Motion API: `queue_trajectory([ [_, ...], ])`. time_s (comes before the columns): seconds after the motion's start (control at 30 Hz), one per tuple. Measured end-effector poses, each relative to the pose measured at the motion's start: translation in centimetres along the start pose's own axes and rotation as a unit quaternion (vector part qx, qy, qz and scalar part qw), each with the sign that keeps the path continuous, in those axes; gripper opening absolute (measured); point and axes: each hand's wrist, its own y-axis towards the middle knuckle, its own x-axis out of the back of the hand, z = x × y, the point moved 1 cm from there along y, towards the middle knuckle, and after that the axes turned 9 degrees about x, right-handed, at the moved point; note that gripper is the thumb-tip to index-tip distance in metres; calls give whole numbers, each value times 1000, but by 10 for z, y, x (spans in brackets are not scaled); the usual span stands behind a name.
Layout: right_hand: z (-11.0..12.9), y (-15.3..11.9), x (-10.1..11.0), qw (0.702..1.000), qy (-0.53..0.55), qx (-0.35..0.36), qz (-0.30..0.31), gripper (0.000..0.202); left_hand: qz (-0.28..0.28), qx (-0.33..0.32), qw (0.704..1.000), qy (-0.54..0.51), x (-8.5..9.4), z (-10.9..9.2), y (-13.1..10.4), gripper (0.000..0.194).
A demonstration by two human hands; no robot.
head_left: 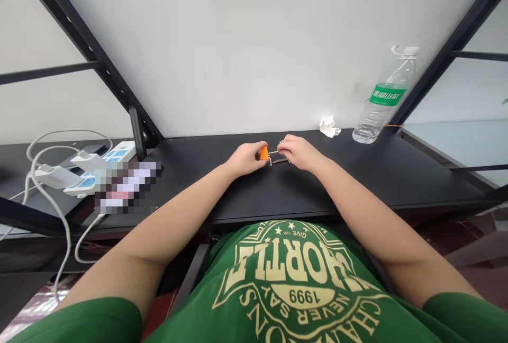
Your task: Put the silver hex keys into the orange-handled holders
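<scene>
Over the middle of the black table, my left hand [249,159] is closed around a small orange block [264,153], pinched between thumb and fingers. A short bent silvery piece [270,162] shows at the block's lower edge. To its right, my right hand [296,151] is closed with its fingertips on a thin metal rod [273,152] that spans the gap toward the block. Just below, a second thin dark metal rod [280,161] reaches under the right fingers. Fingers hide the rods' right ends, and their exact kind is too small to tell.
A clear plastic bottle [383,100] with a green label stands at the back right, near a crumpled white tissue [329,126]. White power strips [119,153] with chargers and cables lie left, beside a pixelated flat object [129,187]. Black metal frame bars [91,57] rise at both sides.
</scene>
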Motion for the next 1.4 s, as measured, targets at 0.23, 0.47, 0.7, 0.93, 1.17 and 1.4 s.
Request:
queue_trajectory([
  [0.23, 1, -1, 1, 1000, 16, 18, -12, 26, -4, -9, 1000, -1, 0, 0, 0, 44],
  [0.47, 4, 0, 5, 999, 48, 12, -9, 24, -13, -5, 999, -48, 0, -2, 0, 41],
  [0.7, 11, 3, -7, 981, 191, -38, -11, 17, -1, -63, 998, -30, 2, -23, -5, 21],
  [0.93, 4, 6, -15, 913, 378, -143, -52, 14, -15, -59, 997, -48, 2, -23, -3, 22],
  [1.17, -18, -1, -1, 988, 61, -107, 91, 10, -9, -10, 997, -82, -3, -3, 1, 46],
  [1.4, -23, -1, -8, 985, -33, -71, 155, 19, -3, 5, 997, -73, -4, 2, 3, 47],
])
